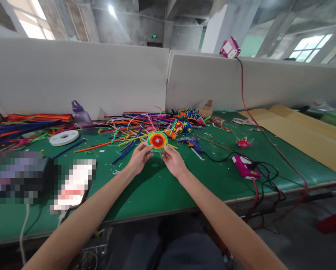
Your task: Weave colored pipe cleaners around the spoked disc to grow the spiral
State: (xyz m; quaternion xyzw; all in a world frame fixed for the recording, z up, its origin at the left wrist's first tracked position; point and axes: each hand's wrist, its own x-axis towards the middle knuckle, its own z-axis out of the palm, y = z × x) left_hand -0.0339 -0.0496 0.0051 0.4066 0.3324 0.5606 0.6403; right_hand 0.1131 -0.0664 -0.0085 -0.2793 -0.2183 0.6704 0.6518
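Note:
A round disc [157, 141] with rings of green, yellow, orange and red is held up above the green table. My left hand [141, 156] pinches its lower left edge, and my right hand [172, 159] grips its lower right edge. At the disc's red centre is a small pale mark. Behind it lies a pile of coloured fuzzy stems [128, 127]. Red and blue round pieces with yellow stars [182, 127] rest just beyond, to the right. A blue glue gun [190, 142] lies to the right of my right hand.
The green table [213, 187] also bears a white spool [64, 138], a purple bottle [82, 116], a blurred phone-like object [74, 185], a red spiky piece [243, 143] and a magenta power strip [246, 167] with tangled cables. Brown cardboard [300, 138] lies right. A white partition [100, 78] stands behind.

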